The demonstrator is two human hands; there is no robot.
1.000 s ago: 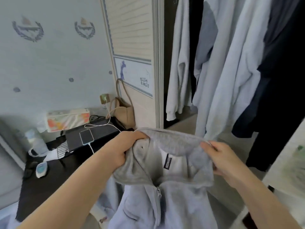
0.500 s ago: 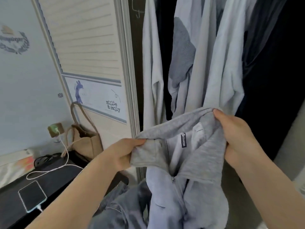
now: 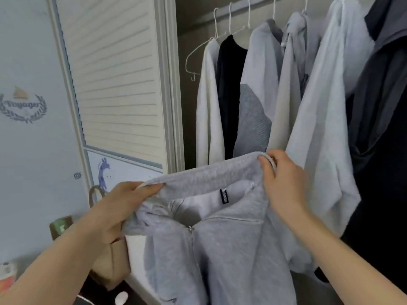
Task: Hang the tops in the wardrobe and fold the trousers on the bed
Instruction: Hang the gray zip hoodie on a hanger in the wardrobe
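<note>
A light grey zip-up top (image 3: 220, 256) hangs in front of me, held up by its collar before the open wardrobe (image 3: 286, 84). My left hand (image 3: 123, 208) grips the collar's left end. My right hand (image 3: 282, 183) pinches the collar's right end, a little higher. A black label shows inside the neck, and the zip is closed below it. What may be a white hanger shows at both collar ends under my fingers. An empty white hanger (image 3: 196, 56) hangs at the left end of the wardrobe rail.
Several tops, white, black, grey and dark, hang on white hangers along the rail (image 3: 259, 3). The louvred wardrobe door (image 3: 114, 80) stands to the left. A tan bag (image 3: 110, 267) sits behind my left wrist on a dark desk.
My view has risen from the desk to the wardrobe rail. Both hands have lifted the grey top by its collar, closer to the hanging clothes.
</note>
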